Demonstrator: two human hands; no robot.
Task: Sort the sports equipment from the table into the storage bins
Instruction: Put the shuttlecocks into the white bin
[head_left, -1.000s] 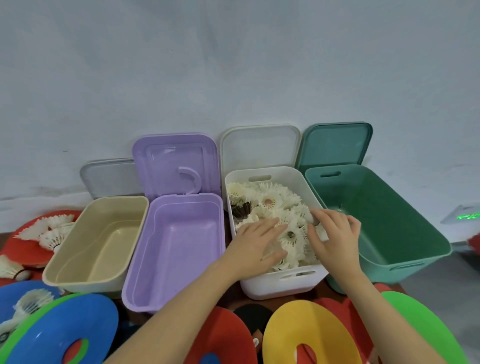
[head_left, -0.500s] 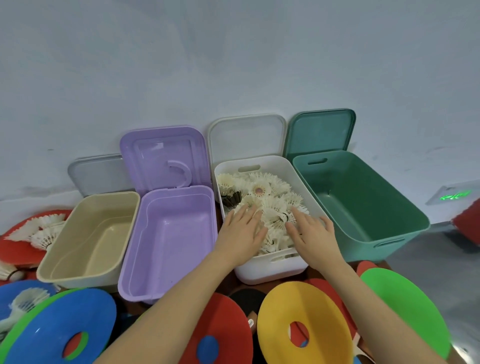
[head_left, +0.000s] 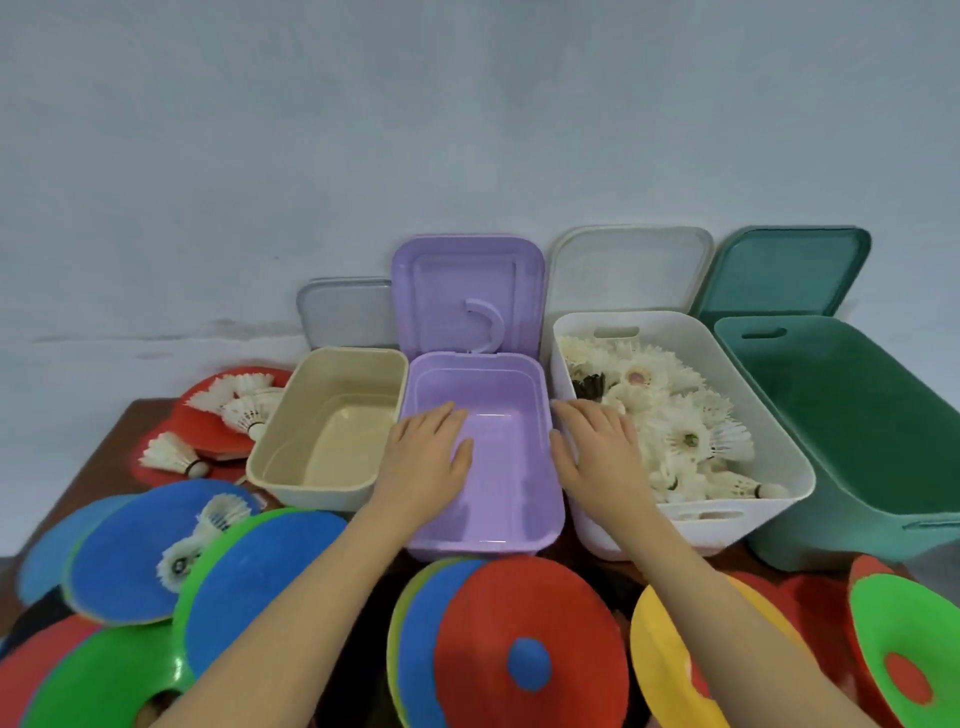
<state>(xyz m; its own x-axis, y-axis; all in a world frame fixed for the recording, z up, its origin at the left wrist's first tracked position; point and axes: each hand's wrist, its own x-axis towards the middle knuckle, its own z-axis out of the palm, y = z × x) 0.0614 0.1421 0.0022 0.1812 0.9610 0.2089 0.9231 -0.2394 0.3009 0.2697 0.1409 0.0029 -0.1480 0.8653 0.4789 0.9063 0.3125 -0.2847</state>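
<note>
**A:** From the left: loose white feather shuttlecocks (head_left: 236, 410) lie on flat red plastic discs (head_left: 208, 415) at the far left of the brown table (head_left: 111, 441); another shuttlecock (head_left: 200, 540) sits on a blue disc (head_left: 130, 561) nearer. Then come a bare cream plastic bin (head_left: 332, 421) and a bare lilac plastic bin (head_left: 498, 530) with its lid propped behind. What are the hands doing?

**B:** The left hand (head_left: 428, 457) lies flat over the lilac bin's left edge, fingers straight, holding nothing. The right hand (head_left: 597, 452) is spread just as wide over the seam between the lilac bin and the white plastic bin (head_left: 613, 540), which is heaped with shuttlecocks (head_left: 680, 415). The dark green plastic bin (head_left: 831, 405) at the far right holds nothing visible.

**A:** And the step in hand?

**B:** Likely fetching more from the table. The remaining shuttlecocks lie well to the left, so the left hand would best reach them, lifting each by its cork base rather than crushing the feathers, and carrying it over both bare bins to the white one. The stacked discs (head_left: 530, 649) along the near edge look set for another bin.

**A:** What differs from half a second ago?

**B:** Then both hands pressed on the shuttlecock pile inside the white bin. Now they are off it and further left, and the view has swung left too.
</note>
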